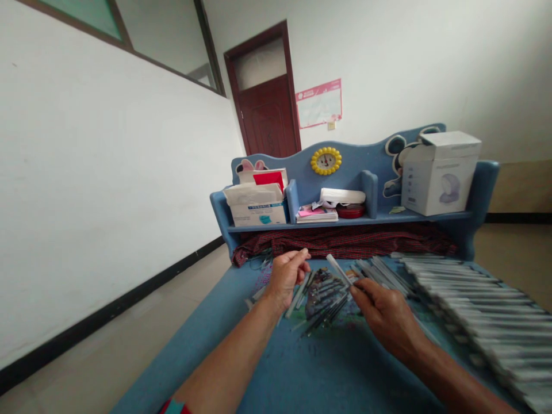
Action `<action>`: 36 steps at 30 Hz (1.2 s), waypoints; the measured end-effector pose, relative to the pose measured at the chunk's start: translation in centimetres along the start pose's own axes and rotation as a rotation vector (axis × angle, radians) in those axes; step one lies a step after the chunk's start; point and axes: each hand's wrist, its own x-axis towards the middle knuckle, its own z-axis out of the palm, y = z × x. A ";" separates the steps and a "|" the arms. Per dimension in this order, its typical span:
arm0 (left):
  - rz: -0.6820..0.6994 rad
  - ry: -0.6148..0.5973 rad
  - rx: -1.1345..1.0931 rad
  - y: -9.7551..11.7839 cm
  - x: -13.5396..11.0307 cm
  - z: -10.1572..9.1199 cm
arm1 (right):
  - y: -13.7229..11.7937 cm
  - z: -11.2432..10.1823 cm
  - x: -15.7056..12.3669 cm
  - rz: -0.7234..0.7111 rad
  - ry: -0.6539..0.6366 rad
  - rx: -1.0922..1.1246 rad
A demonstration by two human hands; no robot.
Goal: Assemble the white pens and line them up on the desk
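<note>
My right hand (384,313) is closed on a narrow, translucent plastic strip (337,268), pinched at its near end and pointing away to the upper left. To the left of it, my left hand (288,277) is raised over the desk with thumb and fingers pinched together; whatever is between the fingertips, if anything, is too small to make out. Between the two hands lies a loose heap of thin dark sticks (328,310). Pale clear strips (296,298) lie beside my left hand. Beyond my right hand is a bundle of grey strips (386,275).
The blue desk (302,374) carries a long row of stacked, silvery strips (487,316) along its right side. At the back, a checked cloth (336,242) lies under a shelf (297,226) with a mask box (259,213), a white carton (440,175) and papers (317,215).
</note>
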 end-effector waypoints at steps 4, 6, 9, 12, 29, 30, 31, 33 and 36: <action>0.041 0.096 0.162 -0.9 1.5 -1.9 | 0.1 0.0 0.0 0.001 -0.030 -0.022; 0.046 0.119 0.285 -1.5 2.1 -2.6 | -0.1 0.0 -0.1 0.005 -0.063 -0.026; 0.056 0.106 0.525 -2.4 2.6 -3.3 | -0.4 0.0 -0.2 0.004 -0.091 -0.027; 0.073 0.061 0.783 -2.9 2.7 -3.4 | -0.5 0.1 -0.3 -0.001 -0.111 -0.031; 0.163 -0.198 1.486 -2.5 3.4 -1.8 | -1.3 -0.1 0.0 -0.051 -0.094 -0.121; 0.169 -0.208 1.497 -2.5 3.5 -1.8 | -1.3 -0.1 0.0 -0.054 -0.094 -0.133; 0.175 -0.215 1.507 -2.5 3.6 -1.7 | -1.4 -0.1 0.0 -0.056 -0.098 -0.145; 0.182 -0.224 1.526 -2.5 3.6 -1.7 | -1.5 -0.2 0.0 -0.063 -0.110 -0.165; 0.187 -0.236 1.547 -2.4 3.5 -1.7 | -1.7 -0.3 0.0 -0.096 -0.138 -0.192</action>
